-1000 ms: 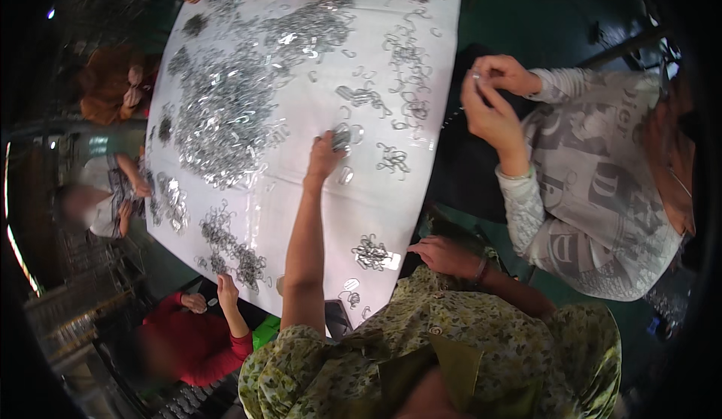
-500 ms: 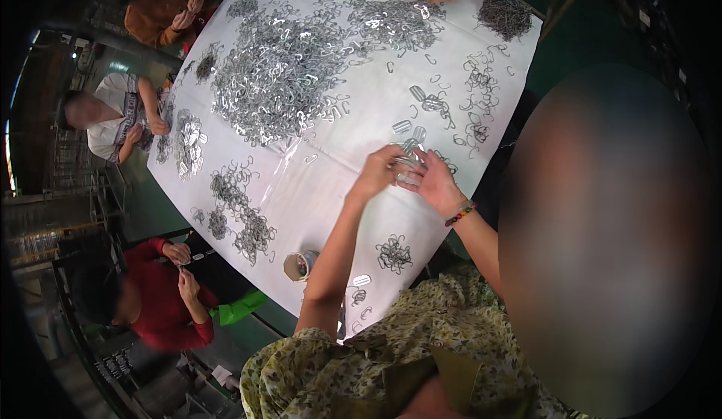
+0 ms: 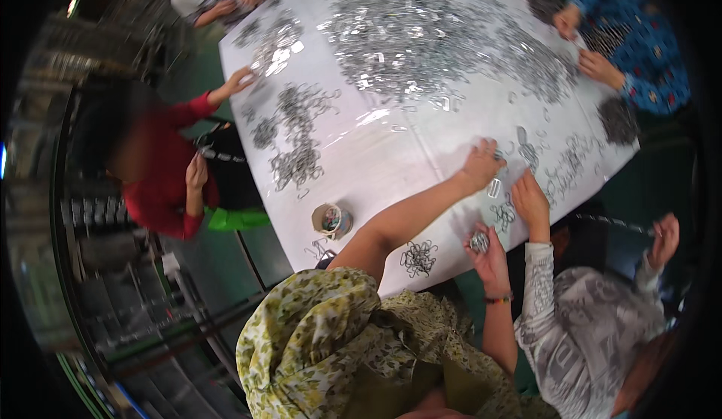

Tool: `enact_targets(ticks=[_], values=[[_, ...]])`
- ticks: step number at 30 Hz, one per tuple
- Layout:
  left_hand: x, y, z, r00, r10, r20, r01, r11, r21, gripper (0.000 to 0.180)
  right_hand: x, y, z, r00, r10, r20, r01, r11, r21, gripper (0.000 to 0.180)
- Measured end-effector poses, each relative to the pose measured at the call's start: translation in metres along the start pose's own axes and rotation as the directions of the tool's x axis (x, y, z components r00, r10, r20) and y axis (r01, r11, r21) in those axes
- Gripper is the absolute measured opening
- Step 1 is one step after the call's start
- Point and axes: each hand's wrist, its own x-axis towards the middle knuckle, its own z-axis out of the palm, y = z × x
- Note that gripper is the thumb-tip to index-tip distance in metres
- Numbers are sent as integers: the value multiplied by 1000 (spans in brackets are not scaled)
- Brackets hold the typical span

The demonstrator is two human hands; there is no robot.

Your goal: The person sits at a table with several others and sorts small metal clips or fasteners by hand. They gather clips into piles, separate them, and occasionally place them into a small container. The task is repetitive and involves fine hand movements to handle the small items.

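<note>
Drawn apart since the earlier frame, right hand [image 3: 492, 259] holds silver links [image 3: 479, 243] in curled fingers near the table [image 3: 368, 174] edge; left hand [image 3: 481, 168] reaches beside a loose link [image 3: 494, 188], its grip unclear.

link heap [image 3: 406, 47] on table [image 3: 357, 167], beyond left fingers [image 3: 490, 150] | cup [image 3: 335, 222] left of them, nearer | hook pile [image 3: 418, 259] left of right fingers [image 3: 493, 237] | link bundle [image 3: 479, 243] in right fingers
</note>
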Motion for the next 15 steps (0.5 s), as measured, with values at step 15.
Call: enact_targets(ticks=[15], values=[[-121,-36,4,959,-158,235,58,-704,-708,35,26,5,102,699,-510,502,559,-49,-828,40]])
